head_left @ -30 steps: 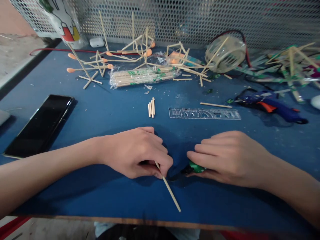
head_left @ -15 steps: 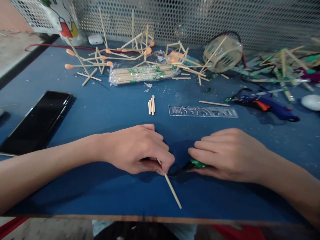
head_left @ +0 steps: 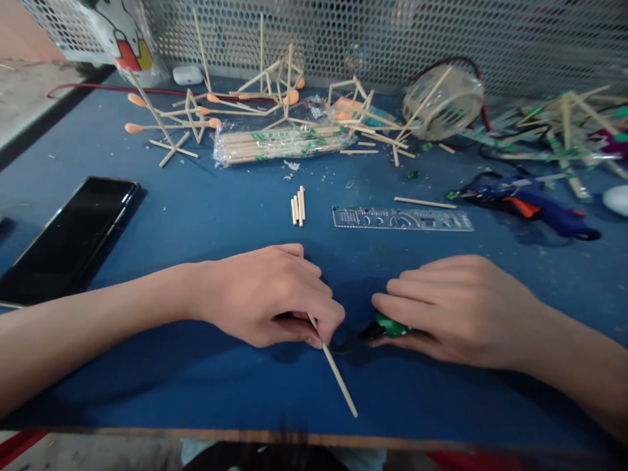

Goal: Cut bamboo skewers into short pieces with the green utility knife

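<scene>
My left hand is closed, pinching a thin wooden chopstick between thumb and forefinger. The chopstick slants across the blue tabletop, its free end towards the front edge. To the right, my right hand wraps round a green-handled utility knife. Its dark blade points left at the chopstick, close to my left fingertips; whether it touches the wood I cannot tell. Beyond my hands lie several short cut stick pieces side by side and a clear plastic ruler.
A phone lies at left. Farther back are wrapped chopsticks, stick structures with orange tips and a clear plastic cup on its side. A blue glue gun rests at right. A perforated metal panel bounds the back.
My right hand has shifted slightly right with the knife, and more of the green handle shows. My left hand keeps its pinch on the chopstick, nearly unmoved. The view has shifted a little.
</scene>
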{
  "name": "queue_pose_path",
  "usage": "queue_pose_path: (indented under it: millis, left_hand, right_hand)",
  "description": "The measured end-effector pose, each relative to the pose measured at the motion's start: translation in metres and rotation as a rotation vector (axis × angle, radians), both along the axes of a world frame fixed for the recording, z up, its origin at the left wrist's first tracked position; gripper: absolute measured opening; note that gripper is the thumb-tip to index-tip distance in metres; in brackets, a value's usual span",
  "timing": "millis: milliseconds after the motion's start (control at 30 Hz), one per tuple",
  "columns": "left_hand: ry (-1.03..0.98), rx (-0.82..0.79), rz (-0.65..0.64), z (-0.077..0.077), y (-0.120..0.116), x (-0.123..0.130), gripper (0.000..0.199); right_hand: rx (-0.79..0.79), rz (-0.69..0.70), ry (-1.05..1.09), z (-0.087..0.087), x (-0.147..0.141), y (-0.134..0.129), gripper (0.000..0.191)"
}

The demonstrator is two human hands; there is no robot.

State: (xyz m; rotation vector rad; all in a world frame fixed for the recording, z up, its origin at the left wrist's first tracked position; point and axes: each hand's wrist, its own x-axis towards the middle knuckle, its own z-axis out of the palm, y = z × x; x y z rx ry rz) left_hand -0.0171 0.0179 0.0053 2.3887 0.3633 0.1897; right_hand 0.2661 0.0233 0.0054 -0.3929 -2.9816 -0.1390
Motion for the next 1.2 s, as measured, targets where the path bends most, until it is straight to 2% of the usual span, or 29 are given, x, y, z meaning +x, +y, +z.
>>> queue_pose_path:
  millis: [1200]
  left_hand:
    - [-0.006,0.024,0.000,-0.0004,0.0015,0.0014,0.013]
  right_hand:
    - [0.007,0.038,-0.020,0.0027,-0.0028,-0.0029,0.042]
